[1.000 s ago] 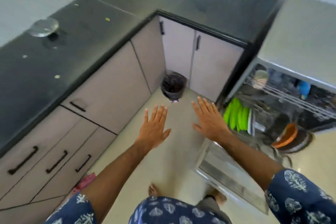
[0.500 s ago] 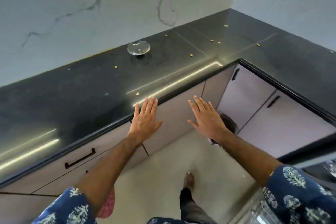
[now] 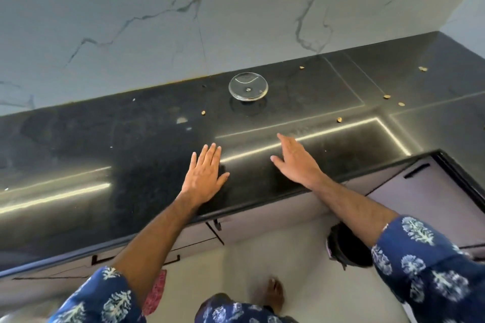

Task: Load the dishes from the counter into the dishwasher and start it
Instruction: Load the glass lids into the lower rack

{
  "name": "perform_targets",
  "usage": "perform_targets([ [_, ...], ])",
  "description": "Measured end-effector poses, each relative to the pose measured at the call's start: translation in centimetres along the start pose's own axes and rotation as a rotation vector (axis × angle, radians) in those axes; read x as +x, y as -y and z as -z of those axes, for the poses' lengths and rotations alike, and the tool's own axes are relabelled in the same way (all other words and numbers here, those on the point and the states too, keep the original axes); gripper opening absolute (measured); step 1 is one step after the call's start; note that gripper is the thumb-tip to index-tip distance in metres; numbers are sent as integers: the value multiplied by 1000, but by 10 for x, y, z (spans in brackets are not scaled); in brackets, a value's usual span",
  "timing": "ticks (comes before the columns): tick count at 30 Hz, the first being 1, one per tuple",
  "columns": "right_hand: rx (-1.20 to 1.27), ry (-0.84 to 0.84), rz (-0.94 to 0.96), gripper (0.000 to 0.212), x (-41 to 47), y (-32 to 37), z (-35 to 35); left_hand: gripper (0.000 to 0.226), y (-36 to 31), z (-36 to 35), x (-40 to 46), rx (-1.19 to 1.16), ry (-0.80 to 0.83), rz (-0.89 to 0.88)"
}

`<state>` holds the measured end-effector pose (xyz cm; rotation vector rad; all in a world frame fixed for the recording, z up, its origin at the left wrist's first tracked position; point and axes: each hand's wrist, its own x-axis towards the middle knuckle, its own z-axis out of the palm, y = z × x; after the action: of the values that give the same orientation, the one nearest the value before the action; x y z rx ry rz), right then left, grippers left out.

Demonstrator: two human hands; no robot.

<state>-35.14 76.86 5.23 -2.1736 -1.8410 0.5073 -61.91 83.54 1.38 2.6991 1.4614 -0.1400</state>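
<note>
Both hands reach out flat over the black counter.
Left hand and right hand hold nothing, fingers straight, near the front edge; a glass lid sits by the back edge.

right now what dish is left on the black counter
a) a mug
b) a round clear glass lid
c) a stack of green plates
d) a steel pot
b: the only dish on the black counter is a round clear glass lid near the wall, beyond the open left hand and right hand, which hold nothing.
</note>
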Motion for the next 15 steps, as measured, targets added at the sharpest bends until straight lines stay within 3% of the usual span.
perform_targets([
  [6,348,43,-251,69,106,-2,-1,78,38,-15,78,18,41,-27],
  [10,723,43,-451,67,168,-3,-12,77,59,-33,117,-41,61,-119],
  [15,1251,-36,-615,61,230,6,-24,75,71,-48,120,-67,-26,-170],
])
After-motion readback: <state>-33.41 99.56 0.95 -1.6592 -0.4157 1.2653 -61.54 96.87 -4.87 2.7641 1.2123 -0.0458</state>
